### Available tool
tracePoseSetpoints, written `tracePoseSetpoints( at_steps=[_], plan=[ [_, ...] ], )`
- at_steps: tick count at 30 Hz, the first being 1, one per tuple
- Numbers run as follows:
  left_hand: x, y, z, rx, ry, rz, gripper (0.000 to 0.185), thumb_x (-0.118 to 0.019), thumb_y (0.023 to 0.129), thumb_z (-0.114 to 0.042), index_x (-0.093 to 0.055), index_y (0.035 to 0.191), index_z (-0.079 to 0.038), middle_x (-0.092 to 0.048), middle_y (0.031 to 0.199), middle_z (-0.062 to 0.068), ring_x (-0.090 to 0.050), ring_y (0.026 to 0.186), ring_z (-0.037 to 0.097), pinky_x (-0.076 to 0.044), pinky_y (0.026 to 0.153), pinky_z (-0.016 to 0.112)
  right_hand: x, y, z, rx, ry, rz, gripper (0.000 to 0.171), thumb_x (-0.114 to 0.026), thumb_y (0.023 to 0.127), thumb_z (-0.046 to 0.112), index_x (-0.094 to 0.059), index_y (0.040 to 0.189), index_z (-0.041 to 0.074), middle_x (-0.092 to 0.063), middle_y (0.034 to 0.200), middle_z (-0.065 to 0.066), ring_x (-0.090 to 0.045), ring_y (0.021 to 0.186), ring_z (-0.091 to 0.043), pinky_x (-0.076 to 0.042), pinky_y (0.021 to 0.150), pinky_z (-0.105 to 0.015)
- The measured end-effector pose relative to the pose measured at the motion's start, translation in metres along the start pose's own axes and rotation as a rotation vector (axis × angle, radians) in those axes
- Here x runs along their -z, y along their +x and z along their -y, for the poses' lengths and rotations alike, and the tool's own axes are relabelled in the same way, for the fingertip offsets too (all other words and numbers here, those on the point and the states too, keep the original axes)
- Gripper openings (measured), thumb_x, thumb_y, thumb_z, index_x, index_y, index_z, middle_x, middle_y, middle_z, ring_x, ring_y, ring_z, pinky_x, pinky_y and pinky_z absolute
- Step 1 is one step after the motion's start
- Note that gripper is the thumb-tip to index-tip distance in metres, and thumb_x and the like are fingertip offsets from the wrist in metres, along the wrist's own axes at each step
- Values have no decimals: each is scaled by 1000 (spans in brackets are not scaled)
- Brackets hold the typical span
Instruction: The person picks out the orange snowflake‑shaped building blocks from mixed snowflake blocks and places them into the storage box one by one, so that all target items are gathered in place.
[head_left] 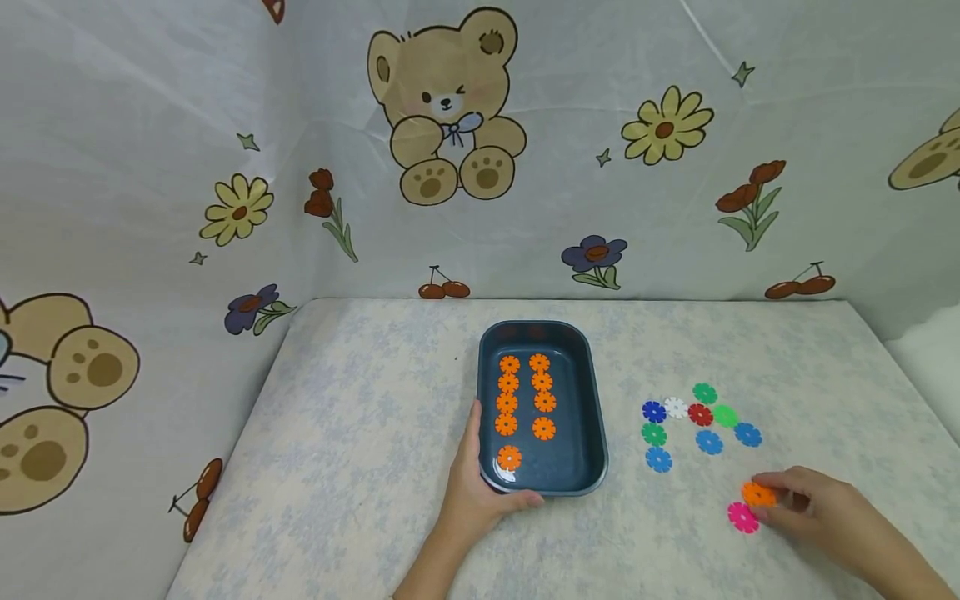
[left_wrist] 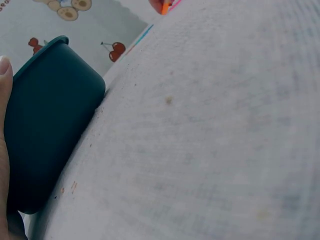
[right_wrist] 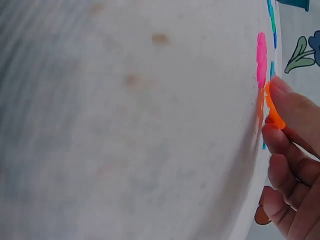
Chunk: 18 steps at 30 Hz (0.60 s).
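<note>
From the head view, the left hand (head_left: 480, 492) grips the near left corner of the dark blue tray (head_left: 592, 417), where nine orange snowflake discs (head_left: 509, 457) lie in two columns. The right hand (head_left: 813, 504) pinches an orange disc (head_left: 757, 494) just above the worktop (head_left: 360, 433), beside a pink disc (head_left: 742, 517).

At the left wrist, only the tray's wall (left_wrist: 50, 125) and a thumb show.

At the right wrist, fingers (right_wrist: 287, 100) hold the disc's (right_wrist: 272, 107) rim; it looks light, stiff, thin plastic, best taken by its edge.

Tray (head_left: 596, 400): dark blue, smooth, slightly glossy plastic is shown. Flower discs (head_left: 508, 457): bright, smooth plastic. Table cover (head_left: 360, 433): matt, finely woven cloth is seen.
</note>
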<state>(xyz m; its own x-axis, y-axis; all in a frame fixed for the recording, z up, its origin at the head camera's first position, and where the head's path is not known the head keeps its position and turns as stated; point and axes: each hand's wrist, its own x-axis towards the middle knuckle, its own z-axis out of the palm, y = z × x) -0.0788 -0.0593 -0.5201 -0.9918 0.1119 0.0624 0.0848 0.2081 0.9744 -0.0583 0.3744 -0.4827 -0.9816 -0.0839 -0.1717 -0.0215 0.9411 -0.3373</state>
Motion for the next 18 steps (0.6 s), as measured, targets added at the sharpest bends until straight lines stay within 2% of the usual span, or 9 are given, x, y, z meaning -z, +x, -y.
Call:
tracePoseSetpoints(
  at_steps=[7,11,15,18],
  plan=[
    [0,0,0,7,2,-5,138,-97,59,-33,-4,161,-31,-14,167,-9,-21,152,19,-30,118,58,5,10,32,64,63,-117,44,-89,71,29,-75,107,9,-57,78,7,-40,68,1,-39,51,-18],
    [1,0,-1,22,0,-7,138,-97,59,-32,-4,160,-34,-13,166,-12,-20,153,17,-29,119,56,3,21,62,188,172,-215,37,-90,70,23,-76,104,16,-64,85,9,-49,74,0,-45,58,-16],
    [1,0,-1,21,1,-4,138,-97,59,-33,-3,160,-32,-12,166,-12,-20,153,17,-28,119,56,-2,33,94,268,241,-225,34,-88,74,27,-75,105,20,-71,99,10,-59,84,-5,-53,69,-18],
    [0,1,-1,12,7,0,138,-97,60,-33,-3,161,-30,-12,167,-9,-20,153,20,-29,118,58,-9,39,113,297,281,-213,34,-86,76,26,-74,107,21,-71,100,11,-61,85,-11,-56,71,-22]
  ],
)
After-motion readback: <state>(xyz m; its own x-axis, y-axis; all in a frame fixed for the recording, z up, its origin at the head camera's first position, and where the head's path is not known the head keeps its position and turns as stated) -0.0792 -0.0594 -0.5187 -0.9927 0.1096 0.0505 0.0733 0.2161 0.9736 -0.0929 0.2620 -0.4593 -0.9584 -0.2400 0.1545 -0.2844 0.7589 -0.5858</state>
